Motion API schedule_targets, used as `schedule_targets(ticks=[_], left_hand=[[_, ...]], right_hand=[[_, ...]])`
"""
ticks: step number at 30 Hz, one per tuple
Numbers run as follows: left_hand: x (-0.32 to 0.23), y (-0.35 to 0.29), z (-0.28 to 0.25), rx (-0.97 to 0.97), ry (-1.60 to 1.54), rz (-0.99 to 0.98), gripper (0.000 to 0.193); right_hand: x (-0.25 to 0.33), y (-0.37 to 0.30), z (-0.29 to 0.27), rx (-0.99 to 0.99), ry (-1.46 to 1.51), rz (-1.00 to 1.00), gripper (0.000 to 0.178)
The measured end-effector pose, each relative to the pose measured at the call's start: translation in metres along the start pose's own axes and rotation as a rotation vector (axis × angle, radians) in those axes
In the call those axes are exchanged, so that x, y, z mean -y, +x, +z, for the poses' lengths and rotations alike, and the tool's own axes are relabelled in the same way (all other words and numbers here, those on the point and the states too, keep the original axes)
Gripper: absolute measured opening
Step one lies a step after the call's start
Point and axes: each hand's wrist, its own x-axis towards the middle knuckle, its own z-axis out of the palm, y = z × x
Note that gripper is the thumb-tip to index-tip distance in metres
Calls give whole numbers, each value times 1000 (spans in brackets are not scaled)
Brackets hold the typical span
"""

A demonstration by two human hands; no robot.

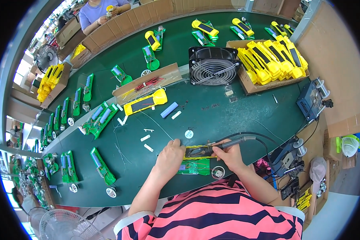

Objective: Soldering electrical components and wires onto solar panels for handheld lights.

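My right hand (230, 155) is closed round a soldering iron (232, 143), its tip pointing left over a yellow flashlight shell (181, 157) with a dark panel (195, 152). My left hand (171, 157) is closed at the shell's left end; a thin wire (158, 125) runs from the bench to its fingertips. Just below the shell lies a green flashlight half (202, 167) with a circuit board and loose red wires. A round reflector (218, 172) sits at its right end. Beyond the hands is a small white disc (189, 134). The iron's tip is hard to make out.
A black fan (213, 68) stands beside a box of yellow shells (272, 60). Green flashlight halves (102, 166) line the left side. A blue battery (169, 110), another yellow shell (146, 103) and small white parts lie mid-bench. A soldering station (311, 100) stands right; the iron's cable (264, 136) trails there.
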Motion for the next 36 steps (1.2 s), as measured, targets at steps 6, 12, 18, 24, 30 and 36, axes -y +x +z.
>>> schedule_targets(ticks=[6,12,18,24,30,36], left_hand=[[-1,1,0,-3,51,20,11],[-2,1,-1,0,76,25,11],[-5,2,-4,18,22,-9,12],[-4,0,-2,22,30,-7,13],[-6,1,-1,2,90,2,10],[-6,0,-1,-43,118,32,7]], right_hand=[[1,-1,-3,63,-12,-33,14],[2,-1,-7,30,117,-63,15],[-2,-8,-8,-7,35,-157,15],[22,-26,-14,-38,-215,-421,20],[26,-21,-37,-60,-676,-709,38],[26,-23,-42,60,-804,-536,55]])
